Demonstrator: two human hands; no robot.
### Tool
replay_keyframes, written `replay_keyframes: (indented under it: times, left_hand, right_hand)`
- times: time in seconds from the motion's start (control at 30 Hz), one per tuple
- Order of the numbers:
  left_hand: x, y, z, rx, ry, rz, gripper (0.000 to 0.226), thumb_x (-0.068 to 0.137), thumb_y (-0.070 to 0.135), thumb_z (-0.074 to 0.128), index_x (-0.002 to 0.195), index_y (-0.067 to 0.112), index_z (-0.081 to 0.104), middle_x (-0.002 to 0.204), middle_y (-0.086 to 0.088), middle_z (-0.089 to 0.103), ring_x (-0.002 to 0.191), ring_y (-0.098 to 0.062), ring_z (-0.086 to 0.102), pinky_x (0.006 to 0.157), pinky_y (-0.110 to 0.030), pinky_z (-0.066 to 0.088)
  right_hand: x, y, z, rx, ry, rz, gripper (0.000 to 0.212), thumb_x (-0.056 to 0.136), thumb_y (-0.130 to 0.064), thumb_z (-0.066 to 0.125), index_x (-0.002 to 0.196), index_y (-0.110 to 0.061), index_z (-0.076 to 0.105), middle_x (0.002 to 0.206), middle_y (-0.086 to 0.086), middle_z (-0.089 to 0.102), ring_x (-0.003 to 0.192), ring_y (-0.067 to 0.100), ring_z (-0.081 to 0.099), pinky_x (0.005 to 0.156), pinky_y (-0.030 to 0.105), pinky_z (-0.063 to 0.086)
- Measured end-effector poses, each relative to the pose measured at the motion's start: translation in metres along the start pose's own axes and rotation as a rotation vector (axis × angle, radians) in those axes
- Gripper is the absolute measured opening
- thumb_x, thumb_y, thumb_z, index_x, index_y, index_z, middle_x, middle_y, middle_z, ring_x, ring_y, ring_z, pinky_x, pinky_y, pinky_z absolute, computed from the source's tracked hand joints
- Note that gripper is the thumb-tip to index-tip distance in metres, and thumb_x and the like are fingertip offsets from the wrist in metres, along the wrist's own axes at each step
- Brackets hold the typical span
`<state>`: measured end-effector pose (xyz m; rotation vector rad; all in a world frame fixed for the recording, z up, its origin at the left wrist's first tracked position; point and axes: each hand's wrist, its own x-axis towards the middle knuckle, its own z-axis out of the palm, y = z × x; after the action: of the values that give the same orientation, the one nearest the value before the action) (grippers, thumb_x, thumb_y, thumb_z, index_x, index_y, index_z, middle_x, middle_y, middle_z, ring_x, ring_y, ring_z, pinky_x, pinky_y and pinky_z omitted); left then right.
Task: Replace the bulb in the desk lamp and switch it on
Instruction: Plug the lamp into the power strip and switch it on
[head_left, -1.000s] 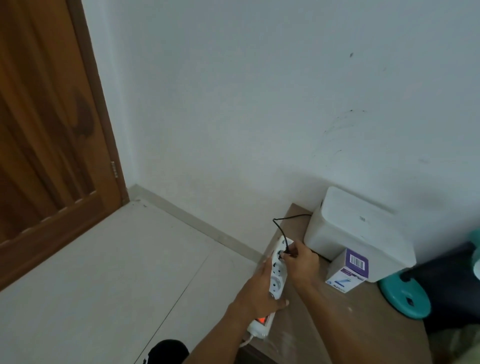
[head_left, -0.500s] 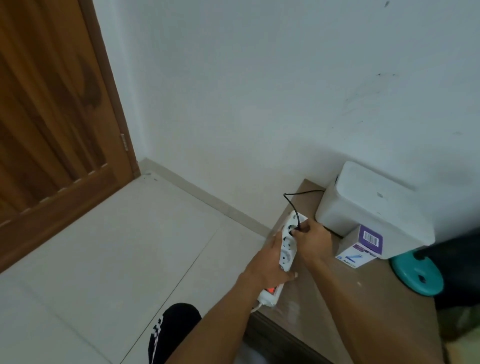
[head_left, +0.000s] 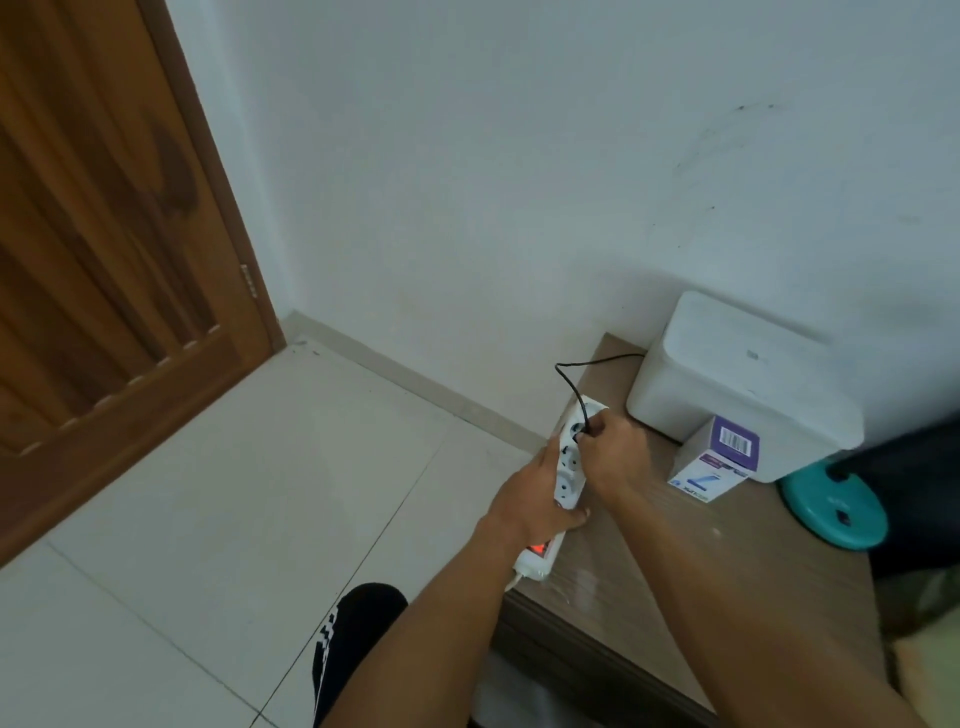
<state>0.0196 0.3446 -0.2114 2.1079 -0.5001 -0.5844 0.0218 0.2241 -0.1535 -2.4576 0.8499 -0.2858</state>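
risk one: the plug (head_left: 586, 432) could go in crooked or miss the holes, because the right hand (head_left: 613, 452) covers most of it and the socket under the fingers is hard to see.
risk two: the power strip (head_left: 566, 470) could slide off the table (head_left: 649, 582), because it lies right at the edge and only the left hand (head_left: 535, 499) keeps it down.
risk three: the red switch (head_left: 539, 548) glows, so i think the strip is live; a fingertip near the pins could get a shock.
risk four: a hard pull on the black cord (head_left: 571, 384) could tug whatever is at its far end.
right fingers: curled and pinching the plug, at the far socket of the strip.
left fingers: wrapped round the middle of the strip, thumb on the near side.
task's thing: the lamp shows only as a teal round base (head_left: 831, 512), well off to the right of the fingers; i cannot tell if a bulb is in it.
bulb box: a small white and purple box (head_left: 714, 462), just right of the right fingers, beside a white box (head_left: 743, 384).
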Motion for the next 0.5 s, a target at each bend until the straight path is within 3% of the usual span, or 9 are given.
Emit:
replay_keyframes:
  times: [0.1, 0.23, 0.33, 0.43, 0.5]
  left_hand:
    - [-0.004, 0.004, 0.0, 0.086, 0.043, 0.051, 0.093, 0.08, 0.049, 0.077, 0.154, 0.025, 0.028, 0.144, -0.002, 0.055, 0.121, -0.023, 0.062, 0.104, -0.04, 0.051]
    - [-0.012, 0.011, -0.002, 0.432, 0.128, 0.274, 0.102, 0.087, 0.042, 0.072, 0.162, 0.02, 0.006, 0.169, -0.005, 0.013, 0.141, -0.026, 0.043, 0.108, -0.038, 0.045]
    - [-0.017, 0.023, 0.002, 0.667, 0.173, 0.524, 0.093, 0.085, 0.021, 0.071, 0.16, 0.011, 0.018, 0.166, -0.018, 0.021, 0.144, -0.036, 0.039, 0.109, -0.045, 0.046]
    - [-0.015, 0.034, 0.016, 0.902, 0.064, 0.674, 0.099, 0.075, -0.003, 0.073, 0.159, 0.008, 0.023, 0.164, -0.021, 0.025, 0.151, -0.036, 0.028, 0.122, -0.048, 0.024]
    - [-0.017, 0.045, 0.031, 0.951, -0.04, 0.696, 0.094, 0.084, 0.007, 0.07, 0.161, 0.013, 0.016, 0.166, -0.018, 0.018, 0.154, -0.033, 0.02, 0.122, -0.044, 0.005]
  right_hand:
    - [-0.02, 0.017, -0.014, 0.063, 0.002, -0.093, 0.019, 0.091, -0.014, 0.061, 0.106, -0.014, 0.071, 0.095, 0.005, 0.072, 0.071, 0.011, 0.058, 0.056, 0.024, 0.042]
    - [-0.058, 0.072, -0.023, -0.03, -0.028, -0.12, 0.03, 0.094, -0.022, 0.059, 0.123, -0.018, 0.064, 0.117, 0.002, 0.068, 0.099, 0.015, 0.063, 0.084, 0.031, 0.052]
    - [-0.085, 0.125, -0.031, -0.122, -0.036, -0.086, 0.04, 0.096, -0.03, 0.056, 0.134, -0.019, 0.056, 0.135, 0.004, 0.059, 0.121, 0.019, 0.055, 0.101, 0.032, 0.044]
    - [-0.108, 0.18, -0.043, -0.196, -0.019, -0.033, 0.049, 0.096, -0.036, 0.053, 0.14, -0.015, 0.052, 0.148, 0.01, 0.048, 0.134, 0.025, 0.046, 0.112, 0.035, 0.035]
    - [-0.116, 0.212, -0.054, -0.209, -0.002, 0.005, 0.055, 0.097, -0.044, 0.05, 0.144, -0.015, 0.047, 0.153, 0.011, 0.042, 0.139, 0.026, 0.041, 0.115, 0.037, 0.031]
